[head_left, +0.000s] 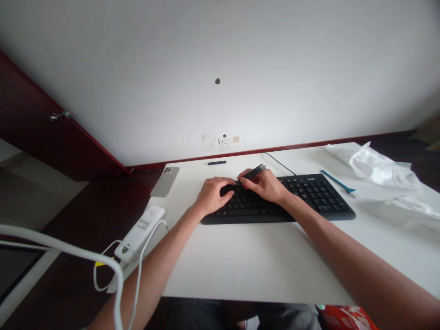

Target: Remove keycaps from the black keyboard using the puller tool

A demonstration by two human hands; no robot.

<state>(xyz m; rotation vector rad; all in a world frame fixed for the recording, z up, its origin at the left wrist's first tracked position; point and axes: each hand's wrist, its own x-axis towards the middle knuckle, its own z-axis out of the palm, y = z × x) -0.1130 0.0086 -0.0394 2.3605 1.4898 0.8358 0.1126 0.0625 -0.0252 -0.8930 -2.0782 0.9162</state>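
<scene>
2 hands over black keyboard [282, 201], centre of white desk [275, 266]. Left hand [213, 195] lies palm down on left half of keys, fingers curved and slightly spread, holding nothing visible. Right hand [263, 185] is narrow, thumb and fingers pinching slim dark tool [253, 172] above mid-keyboard; tool angled up toward far right, its near end just beside left fingers, contact unclear. Keyboard cable [280, 163] runs from far edge off desk. Right of keyboard: blue pry tool [338, 182], near white plastic bag [381, 167]. Left of keyboard: phone [165, 182], face down, and white power bank [140, 233] with white cable [118, 270]. Small black strip [216, 162] lies along far desk edge.
</scene>
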